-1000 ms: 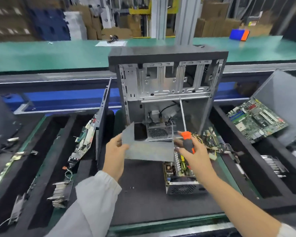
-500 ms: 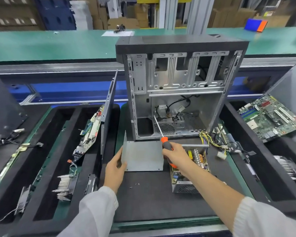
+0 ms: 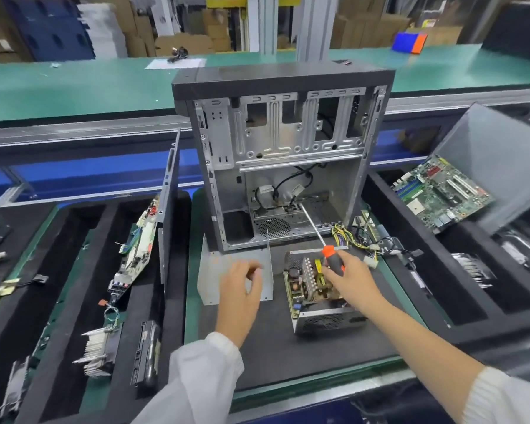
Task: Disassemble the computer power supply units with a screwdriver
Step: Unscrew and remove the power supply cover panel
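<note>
An opened power supply unit (image 3: 315, 296) lies on the black mat, its circuit board and yellow wires bare. Its grey metal cover (image 3: 227, 270) lies flat to the left, one flange standing up. My left hand (image 3: 240, 286) hovers over the cover with loosely curled fingers and holds nothing. My right hand (image 3: 348, 278) grips the orange and black screwdriver (image 3: 329, 255) over the unit, shaft pointing up and left toward the empty computer case (image 3: 283, 148) that stands behind.
A side panel (image 3: 169, 206) leans upright left of the case. Black trays at the left hold a circuit board (image 3: 138, 249) and a heatsink (image 3: 100, 351). A green motherboard (image 3: 441, 192) lies at the right. A green conveyor (image 3: 74, 84) runs behind.
My left hand has set the metal cover flat on the mat and let go of it. My right hand with the screwdriver has come down over the power supply unit.
</note>
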